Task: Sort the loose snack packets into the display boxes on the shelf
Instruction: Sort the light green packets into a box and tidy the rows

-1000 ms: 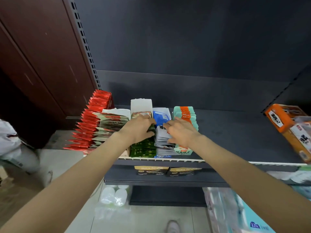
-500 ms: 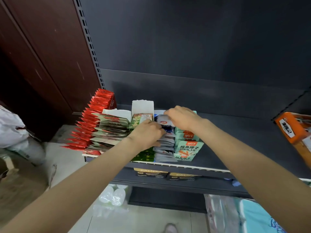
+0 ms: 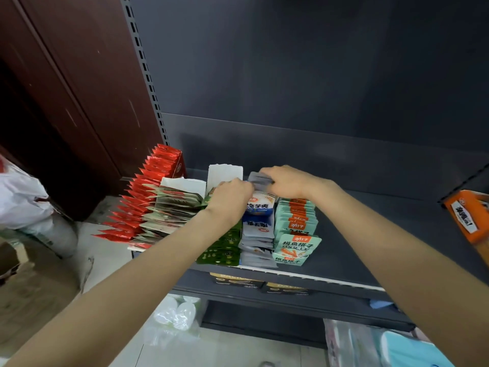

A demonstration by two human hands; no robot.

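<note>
Grey-backed packets [image 3: 260, 178] are now being pinched at the blue-and-white row's [image 3: 258, 221] rear by our right hand [image 3: 288, 181], which has moved back; our left hand [image 3: 230, 198], fingers curled, is steadying that row, grip unclear.

The shelf [image 3: 370, 234] lies bare from the teal packets [image 3: 295, 226] rightward to the orange box [image 3: 465, 218] at its right edge, and bare behind the rows up to the back panel [image 3: 291, 144]. Its left end is packed: red packets [image 3: 143, 197], beige packets [image 3: 172, 207], green packets [image 3: 225, 247], grey packets [image 3: 258, 242] and teal ones stand side by side, touching. Both hands, left hand [image 3: 230, 200] and right hand [image 3: 288, 181], and their forearms cross over the middle rows. Above the packets the space is open.
</note>
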